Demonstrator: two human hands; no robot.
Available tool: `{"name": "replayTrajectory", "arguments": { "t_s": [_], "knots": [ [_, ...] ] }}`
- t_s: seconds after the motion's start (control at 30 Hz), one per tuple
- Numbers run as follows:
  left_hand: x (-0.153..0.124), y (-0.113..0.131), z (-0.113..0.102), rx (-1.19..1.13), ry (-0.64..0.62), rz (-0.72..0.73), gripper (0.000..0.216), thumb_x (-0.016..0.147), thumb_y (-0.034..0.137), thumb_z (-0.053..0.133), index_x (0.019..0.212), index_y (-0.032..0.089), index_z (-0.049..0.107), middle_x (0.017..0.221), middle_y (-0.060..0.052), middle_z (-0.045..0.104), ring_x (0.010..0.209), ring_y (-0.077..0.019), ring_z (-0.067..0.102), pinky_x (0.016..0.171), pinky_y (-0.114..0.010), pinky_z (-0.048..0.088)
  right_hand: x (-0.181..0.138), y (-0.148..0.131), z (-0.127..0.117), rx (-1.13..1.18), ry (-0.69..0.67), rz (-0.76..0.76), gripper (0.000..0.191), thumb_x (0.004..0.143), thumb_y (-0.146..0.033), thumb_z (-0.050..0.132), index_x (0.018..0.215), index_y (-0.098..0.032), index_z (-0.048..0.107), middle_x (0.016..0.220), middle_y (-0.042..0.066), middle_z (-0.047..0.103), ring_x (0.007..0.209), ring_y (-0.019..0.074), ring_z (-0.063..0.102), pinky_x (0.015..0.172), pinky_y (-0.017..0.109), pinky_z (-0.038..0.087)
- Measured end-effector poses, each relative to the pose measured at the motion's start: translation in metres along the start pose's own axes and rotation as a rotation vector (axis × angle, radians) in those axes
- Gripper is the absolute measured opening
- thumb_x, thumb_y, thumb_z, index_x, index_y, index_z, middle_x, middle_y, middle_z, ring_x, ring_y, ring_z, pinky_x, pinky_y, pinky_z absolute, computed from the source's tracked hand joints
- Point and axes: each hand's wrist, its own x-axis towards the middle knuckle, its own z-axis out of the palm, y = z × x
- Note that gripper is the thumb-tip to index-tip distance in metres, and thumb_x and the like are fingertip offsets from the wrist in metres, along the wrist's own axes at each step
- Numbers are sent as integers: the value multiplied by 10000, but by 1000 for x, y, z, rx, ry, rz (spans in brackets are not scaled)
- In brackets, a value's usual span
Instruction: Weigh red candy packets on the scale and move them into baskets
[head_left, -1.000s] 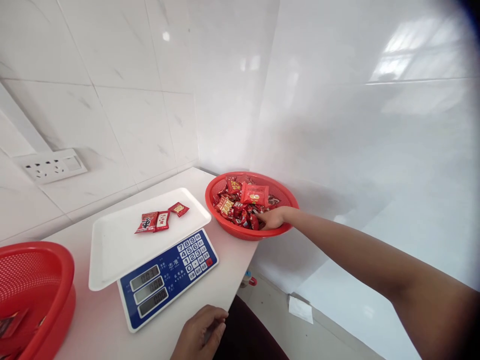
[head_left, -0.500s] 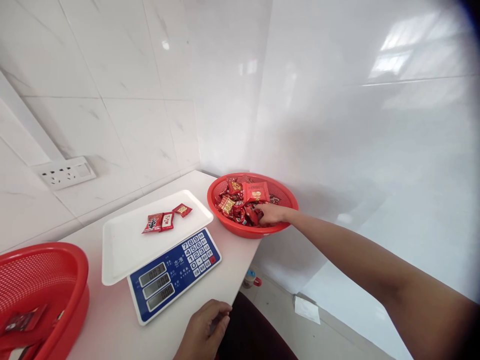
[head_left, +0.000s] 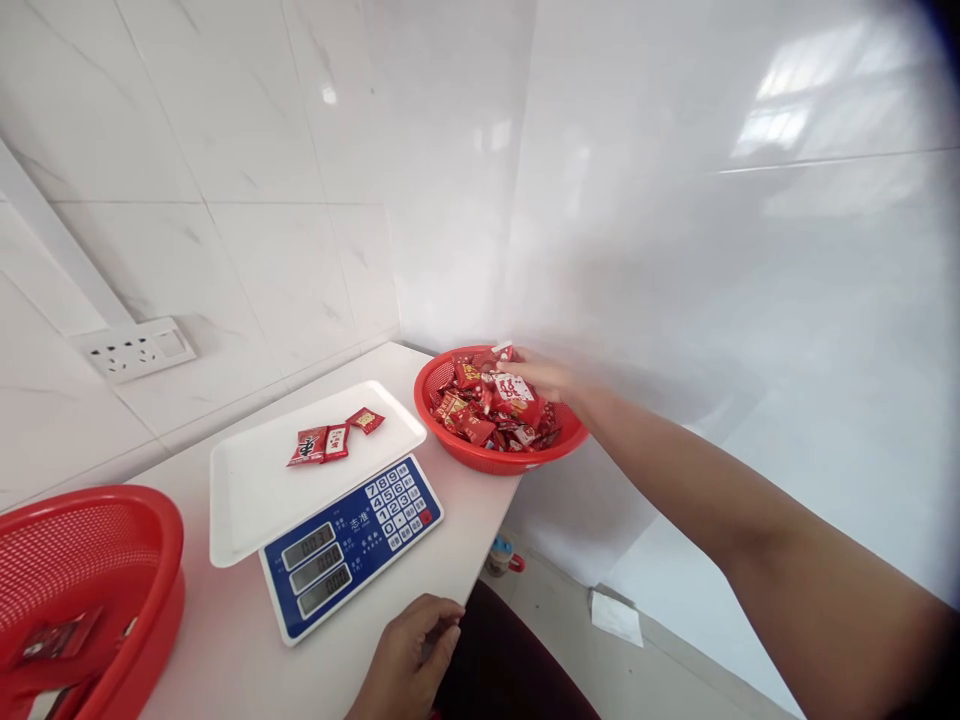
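My right hand is over the far red basket, its thumb and fingers closed on a small red snack packet with a pale edge. Just below the fingers lies a larger red packet with white print, on a heap of other red wrapped snacks. My left hand rests at the table's front edge, loosely curled, thumb apart from the fingers and nothing held. Between the baskets stands a digital scale. Its white tray bears three red packets.
A second red basket with a few packets stands at the near left. The white table meets a tiled wall with a socket. On the floor are a white paper and a cup-like object.
My right hand has lifted from deep among the packets to the basket's far side. The packets on top have shifted, and a white-printed one now shows. My left hand stays put.
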Motion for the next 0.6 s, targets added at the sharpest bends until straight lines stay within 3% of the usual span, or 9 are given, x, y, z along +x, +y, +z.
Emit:
{"name": "replayTrajectory", "arguments": {
  "t_s": [0.23, 0.37, 0.6],
  "knots": [
    [1, -5, 1, 32, -4, 35, 193, 852, 268, 436, 908, 211, 611, 889, -43, 651, 789, -155, 604, 721, -215, 468, 0, 0, 17, -122, 67, -65, 308, 748, -302, 636, 1022, -194, 548, 962, 66, 675, 830, 199, 639, 759, 343, 515],
    [2, -6, 2, 31, -1, 43, 182, 852, 257, 437, 905, 207, 604, 883, -40, 645, 782, -149, 601, 717, -210, 463, -1, 3, 23, -371, 182, -59, 322, 817, -346, 525, 1089, -174, 539, 1110, 91, 622, 934, 197, 605, 784, 312, 483],
    [2, -9, 1, 29, -28, 27, 190, 845, 226, 430, 922, 203, 602, 902, -51, 641, 795, -153, 603, 720, -215, 468, 0, 11, 26, -555, 215, -55, 328, 795, -340, 518, 1066, -169, 587, 1215, 83, 556, 1102, 228, 495, 895, 306, 382]
  ]
}}
